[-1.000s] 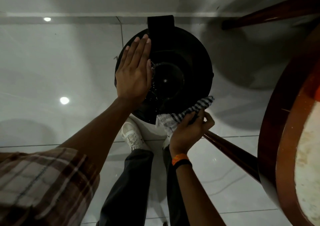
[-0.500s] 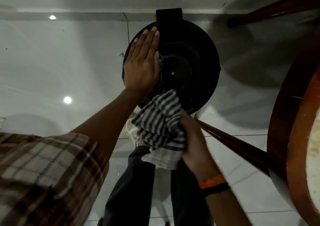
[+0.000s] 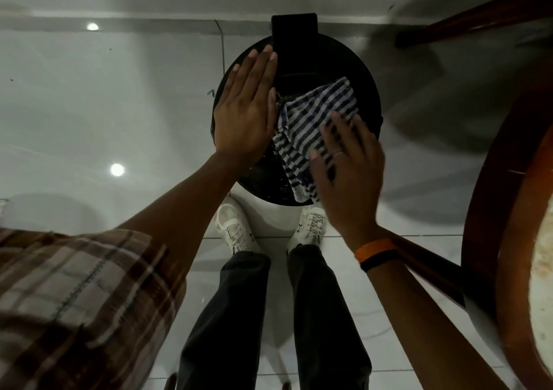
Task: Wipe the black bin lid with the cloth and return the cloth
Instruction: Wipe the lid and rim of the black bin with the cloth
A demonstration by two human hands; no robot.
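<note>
Head view: I am pressing my left hand [image 3: 247, 111], fingers spread flat, on the black bin lid's [image 3: 366, 90] left edge to steady it, while my open right hand [image 3: 347, 168] is pushing the striped cloth [image 3: 311, 123] across its middle.

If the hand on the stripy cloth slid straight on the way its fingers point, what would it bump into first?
Probably the black raised block at the lid's far edge. The right hand points up and slightly left across the cloth, though depth is unclear.
</note>
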